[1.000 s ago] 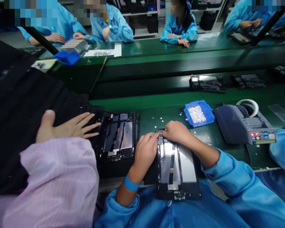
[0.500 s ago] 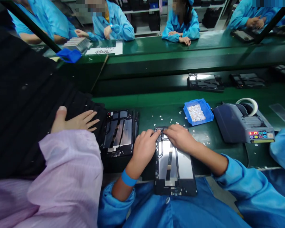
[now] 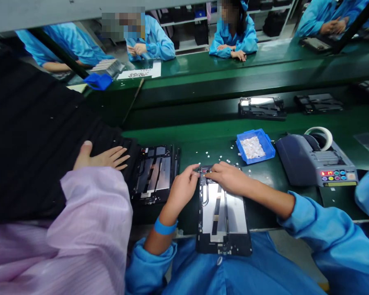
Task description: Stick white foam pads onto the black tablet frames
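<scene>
A black tablet frame [image 3: 223, 217] with a silvery inner plate lies at the near edge of the green bench, partly over my lap. My left hand [image 3: 183, 189], with a blue wristband, pinches the frame's top left corner with thumb and fingers. My right hand [image 3: 229, 177] lies across the frame's top edge, fingertips pressed down beside the left fingers. Whether a small piece sits under those fingertips is hidden. Small white bits [image 3: 217, 155] lie scattered on the bench just beyond my hands.
A second tablet frame [image 3: 155, 174] lies to the left, beside a co-worker's hand [image 3: 103, 157] in a pink sleeve on black trays [image 3: 33, 135]. A blue bin [image 3: 255, 146] of white pieces and a grey tape dispenser [image 3: 315, 159] stand to the right. More frames [image 3: 261, 107] ride the conveyor; several people sit opposite.
My left hand has slid from over the frame's left side to its top left corner. My right hand has flattened along the top edge. The co-worker's hand has drawn back slightly.
</scene>
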Demonstrator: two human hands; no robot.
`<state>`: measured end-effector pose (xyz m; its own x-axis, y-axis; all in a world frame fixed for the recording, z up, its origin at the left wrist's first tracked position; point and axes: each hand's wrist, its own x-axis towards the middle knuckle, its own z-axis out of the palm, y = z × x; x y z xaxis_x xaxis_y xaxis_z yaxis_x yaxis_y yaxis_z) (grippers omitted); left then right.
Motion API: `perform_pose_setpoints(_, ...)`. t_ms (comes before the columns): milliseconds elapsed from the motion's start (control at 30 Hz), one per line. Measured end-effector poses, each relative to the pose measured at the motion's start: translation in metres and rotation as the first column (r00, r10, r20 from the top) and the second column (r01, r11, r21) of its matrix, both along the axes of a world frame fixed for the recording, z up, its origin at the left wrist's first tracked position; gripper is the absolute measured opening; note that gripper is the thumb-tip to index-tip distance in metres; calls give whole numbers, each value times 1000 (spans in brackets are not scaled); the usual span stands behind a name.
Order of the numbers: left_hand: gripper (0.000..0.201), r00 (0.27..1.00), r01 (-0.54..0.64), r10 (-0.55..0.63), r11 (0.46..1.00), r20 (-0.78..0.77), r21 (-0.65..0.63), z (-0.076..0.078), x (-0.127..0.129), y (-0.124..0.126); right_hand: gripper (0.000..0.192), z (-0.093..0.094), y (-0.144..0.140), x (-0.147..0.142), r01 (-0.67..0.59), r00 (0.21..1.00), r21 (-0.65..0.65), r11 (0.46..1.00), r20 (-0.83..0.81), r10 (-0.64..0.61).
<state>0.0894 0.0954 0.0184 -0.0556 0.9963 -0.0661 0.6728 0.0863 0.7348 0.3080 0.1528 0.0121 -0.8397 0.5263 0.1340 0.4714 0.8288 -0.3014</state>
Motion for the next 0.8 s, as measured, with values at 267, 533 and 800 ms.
perform_pose_setpoints(267, 29, 993, 3, 13, 989, 116, -145, -2, -4, 28, 36, 1, 5, -3, 37, 999, -17, 999, 6, -37)
perform_pose_setpoints(533, 24, 988, 58, -23, 972, 153, -229, -1, 1, 42, 39, -5, 6, 2, -15, 999, -38, 999, -36, 14)
perform_pose_setpoints(800, 17, 979, 156, -181, 958, -88, -242, 9, 4, 57, 37, -20, -3, 17, 80, 987, -41, 996, -140, -85)
